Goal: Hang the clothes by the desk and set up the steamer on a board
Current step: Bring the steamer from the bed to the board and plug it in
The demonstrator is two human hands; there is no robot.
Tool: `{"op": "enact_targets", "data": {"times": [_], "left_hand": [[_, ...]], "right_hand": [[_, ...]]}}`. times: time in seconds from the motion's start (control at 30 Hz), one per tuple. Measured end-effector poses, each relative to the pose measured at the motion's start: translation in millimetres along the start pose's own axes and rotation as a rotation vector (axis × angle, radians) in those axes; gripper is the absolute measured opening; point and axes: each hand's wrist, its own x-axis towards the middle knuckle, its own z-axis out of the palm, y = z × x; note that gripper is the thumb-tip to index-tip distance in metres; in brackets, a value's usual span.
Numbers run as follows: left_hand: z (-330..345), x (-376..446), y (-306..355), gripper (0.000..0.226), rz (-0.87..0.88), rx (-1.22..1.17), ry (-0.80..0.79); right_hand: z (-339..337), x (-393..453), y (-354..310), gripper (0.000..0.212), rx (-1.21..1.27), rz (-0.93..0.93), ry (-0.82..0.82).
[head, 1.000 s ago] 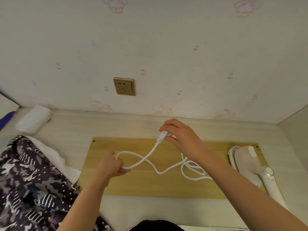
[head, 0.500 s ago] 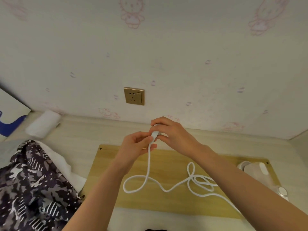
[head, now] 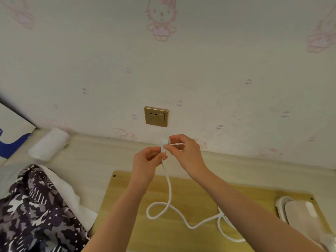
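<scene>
Now you hold the plug (head: 165, 142) below the socket (head: 156, 116).
Your right hand (head: 183, 153) pinches it; your left hand (head: 147, 160) grips the cord (head: 169, 188).

A pale wall (head: 200, 60) fills the upper part of the view, papered with faint pink cartoon cat figures (head: 161, 19) and small purple marks. A gold-coloured wall socket (head: 156, 116) with a switch on its right side sits low on the wall, just above the light wood-grain tabletop (head: 91, 160). At the far left, a white panel with a blue shape (head: 12, 135) leans at the wall's edge. Beside it a rolled white cloth (head: 48, 143) lies on the tabletop against the wall. The light is soft and even.
</scene>
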Motion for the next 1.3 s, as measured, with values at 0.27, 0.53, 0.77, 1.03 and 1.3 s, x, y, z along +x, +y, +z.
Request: {"op": "enact_targets", "data": {"times": [0.27,0.53,0.77,1.03,1.3], "left_hand": [[-18,50,-9,0.015,0.051,0.062,0.022],[-23,89,-3,0.026,0.063,0.013,0.009],[-21,103,-7,0.027,0.097,0.063,0.001],[-16,110,-6,0.03,0.117,0.062,0.029],[-15,115,-12,0.03,0.138,0.138,0.069]], "right_hand": [[39,39,-4,0.018,0.034,0.013,0.044],[60,71,2,0.02,-0.014,0.052,0.078],[64,77,9,0.019,-0.005,0.025,0.118],[68,81,10,0.021,-0.014,0.004,0.166],[71,83,12,0.01,-0.047,-0.007,0.218]]}}
